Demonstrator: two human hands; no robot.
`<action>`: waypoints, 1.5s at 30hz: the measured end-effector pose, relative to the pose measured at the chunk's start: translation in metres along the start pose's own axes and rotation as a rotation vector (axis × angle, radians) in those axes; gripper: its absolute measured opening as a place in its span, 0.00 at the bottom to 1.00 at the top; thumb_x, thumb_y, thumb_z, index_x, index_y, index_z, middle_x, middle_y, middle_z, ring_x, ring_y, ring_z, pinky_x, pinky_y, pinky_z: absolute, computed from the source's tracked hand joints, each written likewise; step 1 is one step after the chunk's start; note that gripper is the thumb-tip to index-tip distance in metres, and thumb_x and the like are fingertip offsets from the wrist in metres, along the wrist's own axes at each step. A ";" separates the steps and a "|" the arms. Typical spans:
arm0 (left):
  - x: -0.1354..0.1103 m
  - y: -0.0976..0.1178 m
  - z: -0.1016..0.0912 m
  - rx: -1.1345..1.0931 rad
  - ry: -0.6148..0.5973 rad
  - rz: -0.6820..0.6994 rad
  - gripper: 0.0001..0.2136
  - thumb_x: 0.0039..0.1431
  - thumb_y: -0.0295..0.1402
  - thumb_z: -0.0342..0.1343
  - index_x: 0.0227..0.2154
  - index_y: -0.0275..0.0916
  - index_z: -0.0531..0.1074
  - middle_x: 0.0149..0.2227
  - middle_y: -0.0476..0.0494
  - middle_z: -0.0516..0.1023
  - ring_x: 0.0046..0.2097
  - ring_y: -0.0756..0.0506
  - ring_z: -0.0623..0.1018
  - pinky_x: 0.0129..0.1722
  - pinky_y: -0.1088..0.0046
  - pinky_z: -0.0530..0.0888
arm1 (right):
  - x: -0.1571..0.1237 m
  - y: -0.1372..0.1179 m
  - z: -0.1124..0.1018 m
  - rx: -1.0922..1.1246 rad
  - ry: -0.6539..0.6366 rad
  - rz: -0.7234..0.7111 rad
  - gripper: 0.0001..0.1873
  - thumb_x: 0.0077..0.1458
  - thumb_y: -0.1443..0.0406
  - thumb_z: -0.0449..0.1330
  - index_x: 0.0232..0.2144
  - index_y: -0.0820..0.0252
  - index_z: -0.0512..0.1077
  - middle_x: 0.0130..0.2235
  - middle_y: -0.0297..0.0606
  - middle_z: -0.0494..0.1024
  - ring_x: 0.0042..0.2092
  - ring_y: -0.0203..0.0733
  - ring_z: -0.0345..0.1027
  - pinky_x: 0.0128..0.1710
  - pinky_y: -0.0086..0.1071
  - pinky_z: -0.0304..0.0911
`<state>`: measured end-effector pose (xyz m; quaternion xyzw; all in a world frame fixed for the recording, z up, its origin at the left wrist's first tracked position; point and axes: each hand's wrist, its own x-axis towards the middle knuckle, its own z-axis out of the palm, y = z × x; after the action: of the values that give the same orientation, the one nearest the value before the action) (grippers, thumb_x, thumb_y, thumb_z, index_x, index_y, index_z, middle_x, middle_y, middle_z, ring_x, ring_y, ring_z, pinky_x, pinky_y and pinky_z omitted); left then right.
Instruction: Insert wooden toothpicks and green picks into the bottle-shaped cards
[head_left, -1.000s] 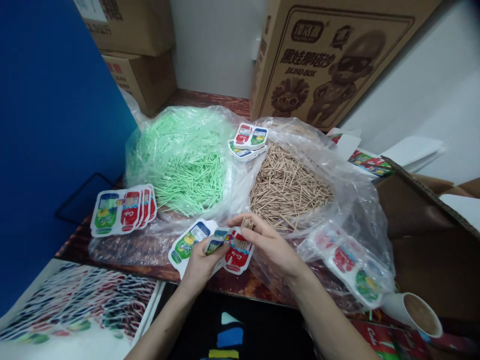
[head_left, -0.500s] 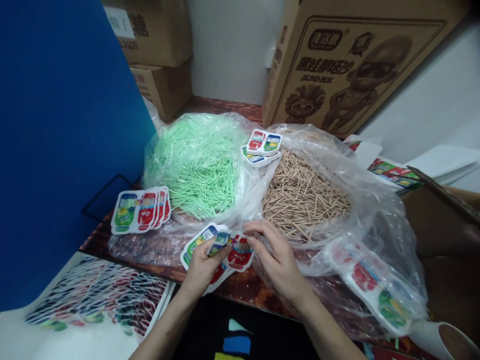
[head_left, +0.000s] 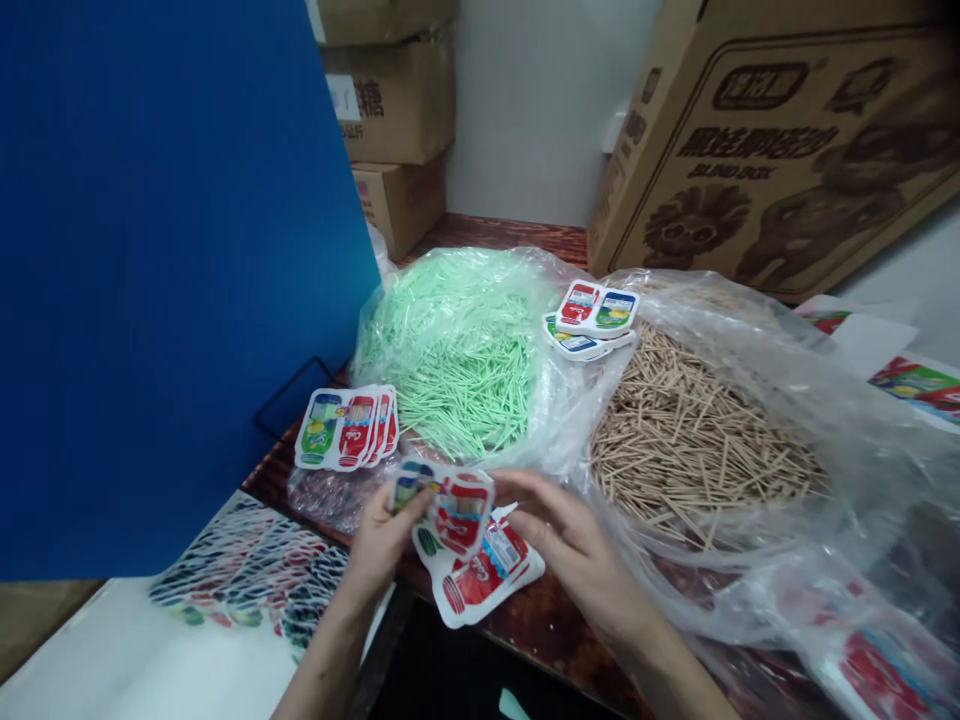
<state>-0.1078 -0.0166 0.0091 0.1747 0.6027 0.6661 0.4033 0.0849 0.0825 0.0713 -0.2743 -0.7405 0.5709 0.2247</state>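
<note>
My left hand [head_left: 379,540] grips a small stack of printed plastic packets [head_left: 457,525], red, green and blue, fanned out above the table edge. My right hand [head_left: 566,540] is beside them on the right, fingers curled and touching the packets' right side. Behind the hands lie a clear bag of green sticks [head_left: 457,350] and a clear bag of tan wooden sticks [head_left: 690,440]. Another pile of packets [head_left: 346,428] lies to the left, and a few more packets [head_left: 592,318] rest between the two bags.
A blue panel [head_left: 172,260] stands at the left. Cardboard boxes [head_left: 780,140] stand at the back. A printed white sheet [head_left: 225,600] lies at lower left on the dark wooden table [head_left: 555,630]. More packets sit under plastic at lower right [head_left: 885,680].
The view has swung left. The packets in my left hand have turned and fanned lower; the tan sticks seen in my right fingers a second ago no longer show.
</note>
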 end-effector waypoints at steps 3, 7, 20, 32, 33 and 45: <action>0.029 0.012 -0.038 -0.017 0.188 0.095 0.17 0.39 0.40 0.69 0.30 0.36 0.75 0.28 0.50 0.79 0.28 0.49 0.76 0.33 0.73 0.74 | 0.013 0.014 -0.002 0.045 0.080 0.087 0.13 0.62 0.61 0.53 0.47 0.54 0.71 0.42 0.37 0.78 0.45 0.42 0.71 0.45 0.35 0.65; 0.081 0.026 -0.084 0.133 0.415 0.248 0.20 0.37 0.42 0.67 0.32 0.35 0.75 0.30 0.47 0.78 0.30 0.46 0.76 0.36 0.66 0.75 | 0.041 0.043 0.002 -0.176 0.111 0.075 0.09 0.60 0.65 0.53 0.37 0.57 0.74 0.37 0.36 0.78 0.41 0.41 0.71 0.43 0.34 0.63; 0.135 0.000 -0.112 1.218 0.704 0.571 0.19 0.56 0.46 0.51 0.38 0.35 0.73 0.41 0.31 0.74 0.46 0.32 0.71 0.48 0.56 0.67 | 0.131 0.064 0.042 -1.189 0.014 0.067 0.09 0.59 0.66 0.54 0.40 0.63 0.71 0.44 0.47 0.74 0.46 0.47 0.66 0.41 0.34 0.60; 0.132 0.003 -0.115 1.109 0.503 0.442 0.35 0.57 0.45 0.53 0.63 0.32 0.54 0.60 0.26 0.65 0.59 0.31 0.67 0.55 0.55 0.67 | 0.160 0.053 0.079 -1.318 -0.034 0.167 0.18 0.52 0.69 0.58 0.45 0.76 0.71 0.43 0.61 0.73 0.46 0.54 0.66 0.42 0.40 0.59; 0.131 0.004 -0.115 1.094 0.484 0.432 0.36 0.57 0.45 0.54 0.64 0.32 0.52 0.62 0.26 0.63 0.60 0.31 0.66 0.56 0.54 0.66 | 0.160 0.055 0.080 -1.305 -0.026 0.169 0.17 0.53 0.70 0.57 0.45 0.76 0.70 0.44 0.61 0.73 0.46 0.54 0.66 0.42 0.40 0.59; 0.111 0.008 -0.110 1.051 0.508 0.539 0.32 0.59 0.43 0.51 0.62 0.30 0.56 0.62 0.25 0.62 0.63 0.32 0.61 0.61 0.53 0.59 | 0.163 0.053 0.024 -0.876 0.062 0.268 0.06 0.57 0.69 0.54 0.36 0.63 0.72 0.38 0.48 0.79 0.41 0.47 0.74 0.36 0.32 0.63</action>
<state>-0.2574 -0.0058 -0.0350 0.3312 0.8603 0.3807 -0.0728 -0.0445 0.1835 0.0174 -0.4537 -0.8630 0.2197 0.0340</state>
